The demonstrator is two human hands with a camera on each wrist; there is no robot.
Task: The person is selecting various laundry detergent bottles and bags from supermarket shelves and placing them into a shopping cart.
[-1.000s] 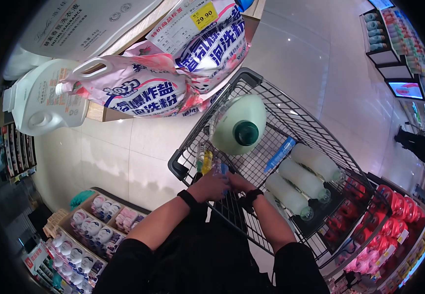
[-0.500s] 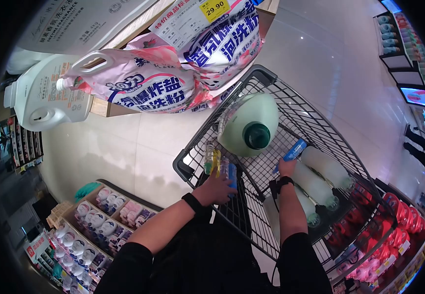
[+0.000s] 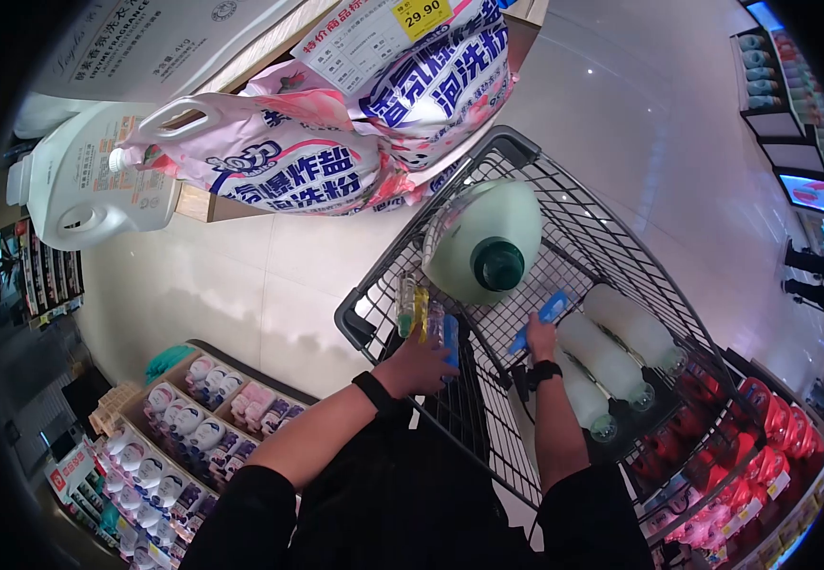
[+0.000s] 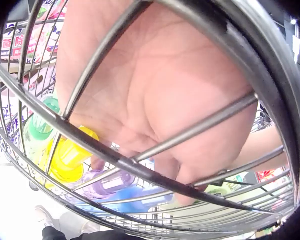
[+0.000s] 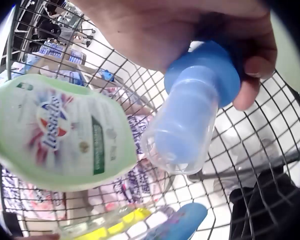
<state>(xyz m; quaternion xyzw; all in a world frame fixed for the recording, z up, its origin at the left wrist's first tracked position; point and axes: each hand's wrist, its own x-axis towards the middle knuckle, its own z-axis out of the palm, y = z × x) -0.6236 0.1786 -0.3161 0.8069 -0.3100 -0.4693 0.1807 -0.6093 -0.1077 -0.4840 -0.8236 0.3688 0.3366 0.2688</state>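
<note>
My right hand (image 3: 543, 340) grips a blue bottle (image 3: 553, 306) over the cart basket. In the right wrist view its end shows a blue collar (image 5: 225, 75) under a clear cap (image 5: 185, 125). At the basket's near left corner my left hand (image 3: 414, 366) curls over a row of small bottles, fingers at a yellow bottle (image 3: 421, 309) and thumb by a blue-ended bottle (image 3: 451, 340). Between those two stands a purple bottle (image 4: 102, 182); a green-capped bottle (image 4: 44, 120) ends the row. The left palm partly hides them.
The shopping cart (image 3: 612, 223) holds a big pale green jug (image 3: 488, 223) with a dark green cap, and several pale bottles (image 3: 612, 351) lying side by side. Pink detergent bags (image 3: 288, 161) stand on a shelf beyond the cart. A display of bottles (image 3: 179, 418) is at lower left.
My right hand has left the row beside my left hand, taken hold of the blue bottle lying in the basket, and drawn it slightly left. My left hand stays at the small bottles.
</note>
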